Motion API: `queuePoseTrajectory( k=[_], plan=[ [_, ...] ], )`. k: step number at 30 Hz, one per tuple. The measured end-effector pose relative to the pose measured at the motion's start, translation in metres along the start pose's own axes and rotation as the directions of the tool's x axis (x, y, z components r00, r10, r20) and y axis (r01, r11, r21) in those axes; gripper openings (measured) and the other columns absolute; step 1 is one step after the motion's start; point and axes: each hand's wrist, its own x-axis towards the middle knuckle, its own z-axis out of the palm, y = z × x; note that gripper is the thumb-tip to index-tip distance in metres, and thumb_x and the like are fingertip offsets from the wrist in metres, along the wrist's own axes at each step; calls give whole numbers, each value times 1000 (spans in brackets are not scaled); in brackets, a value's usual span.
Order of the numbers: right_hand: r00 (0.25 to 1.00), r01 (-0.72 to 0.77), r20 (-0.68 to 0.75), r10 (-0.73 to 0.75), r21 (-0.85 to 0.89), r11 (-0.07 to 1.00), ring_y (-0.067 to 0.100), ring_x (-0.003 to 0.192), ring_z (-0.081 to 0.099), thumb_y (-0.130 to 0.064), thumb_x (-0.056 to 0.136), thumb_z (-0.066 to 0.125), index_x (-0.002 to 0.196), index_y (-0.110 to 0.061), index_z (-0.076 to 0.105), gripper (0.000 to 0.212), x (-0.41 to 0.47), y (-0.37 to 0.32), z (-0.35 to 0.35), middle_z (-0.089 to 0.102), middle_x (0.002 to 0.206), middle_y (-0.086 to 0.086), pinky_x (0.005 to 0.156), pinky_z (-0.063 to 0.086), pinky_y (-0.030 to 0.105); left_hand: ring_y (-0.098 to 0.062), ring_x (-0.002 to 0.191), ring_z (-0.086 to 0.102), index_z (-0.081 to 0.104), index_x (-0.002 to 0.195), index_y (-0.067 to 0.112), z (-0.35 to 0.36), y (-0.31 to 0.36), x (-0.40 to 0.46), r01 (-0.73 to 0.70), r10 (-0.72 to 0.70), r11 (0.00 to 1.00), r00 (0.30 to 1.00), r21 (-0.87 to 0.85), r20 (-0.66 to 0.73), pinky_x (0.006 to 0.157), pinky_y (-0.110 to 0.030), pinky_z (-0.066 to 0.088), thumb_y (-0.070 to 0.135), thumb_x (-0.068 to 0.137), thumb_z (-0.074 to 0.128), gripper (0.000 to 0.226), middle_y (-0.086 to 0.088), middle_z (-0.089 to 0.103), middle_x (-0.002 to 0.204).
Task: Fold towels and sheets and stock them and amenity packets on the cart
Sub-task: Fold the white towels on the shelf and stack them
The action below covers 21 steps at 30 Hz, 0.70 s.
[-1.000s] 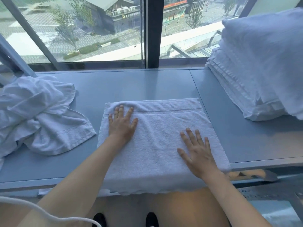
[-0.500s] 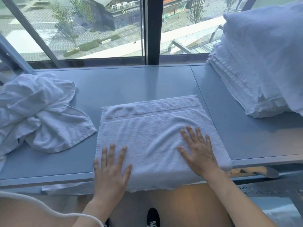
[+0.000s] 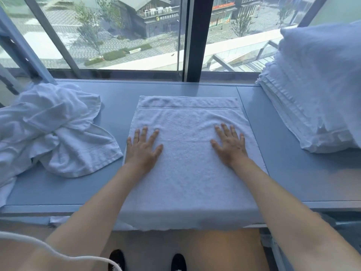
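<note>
Grey ledge (image 3: 283,153) bears a folded towel (image 3: 187,173) under both hands' spread, flat fingers (image 3: 145,133).

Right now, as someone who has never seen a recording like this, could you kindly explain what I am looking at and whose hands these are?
There is no machine here. A person wears a camera on the head, so the view looks forward and down along their own bare arms. They stand at a blue-grey table in front of a window. Both hands lie flat, fingers straight, on a half-folded white towel in the middle: the left hand near its left edge, the right hand towards its right. Neither grips anything. A crumpled towel heap lies to the left, and a stack of folded linen to the right.
</note>
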Motion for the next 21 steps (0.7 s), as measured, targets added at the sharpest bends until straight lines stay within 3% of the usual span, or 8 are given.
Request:
queuePoseTrajectory(
  k=[7, 10, 12, 14, 17, 21],
  plan=[
    [996, 6, -87, 0, 69, 998, 22, 160, 1, -45, 106, 35, 164, -27, 18, 63, -5, -9, -9, 8, 173, 0, 125, 2, 61, -29, 159, -5, 4, 163, 42, -8, 5, 19, 10, -10, 1000, 999, 25, 33, 126, -60, 2, 68, 100, 19, 69, -4, -3, 173],
    [990, 78, -133, -57, 160, 984, 20, 160, -2, -42, 105, 40, 164, -31, 16, 65, -51, -9, -7, 4, 173, -5, 125, 1, 60, -33, 159, 5, 14, 164, 32, -19, 20, -10, 17, -12, 998, 996, 62, -91, 122, -65, 14, 51, 106, 35, 65, -9, 6, 172],
    [992, 106, -90, -92, 164, 981, 17, 159, -7, -47, 104, 39, 164, -37, 12, 66, -89, -5, 2, -2, 173, -10, 125, -2, 57, -34, 156, 17, 27, 161, 26, -21, 32, -48, -58, 60, 998, 977, 18, -203, 118, -67, 24, 37, 102, 49, 63, -10, 19, 170],
    [995, 100, -34, -97, 106, 989, 15, 159, -12, -52, 105, 35, 164, -38, 10, 66, -121, 0, 12, -7, 172, -13, 126, -5, 55, -32, 155, 24, 34, 157, 30, -7, 40, -101, -148, 134, 988, 970, -54, -204, 117, -66, 27, 41, 101, 45, 58, -5, 25, 168],
    [997, 80, -11, -80, 36, 996, 11, 157, -18, -57, 105, 27, 164, -41, 6, 65, -142, 5, 21, -12, 171, -15, 127, -7, 51, -27, 158, 15, 31, 159, 36, 22, 37, -169, -167, 161, 984, 983, -65, -87, 123, -61, 18, 54, 101, 30, 61, 1, 18, 171],
    [995, 95, -17, -95, 30, 995, 11, 156, -20, -58, 104, 25, 164, -41, 3, 65, -139, 3, 22, -12, 171, -16, 127, -8, 51, -20, 160, -6, 15, 163, 41, 34, 27, -184, -169, 168, 986, 984, -10, -68, 127, -55, 1, 58, 103, 21, 63, 6, 1, 173]
  ],
)
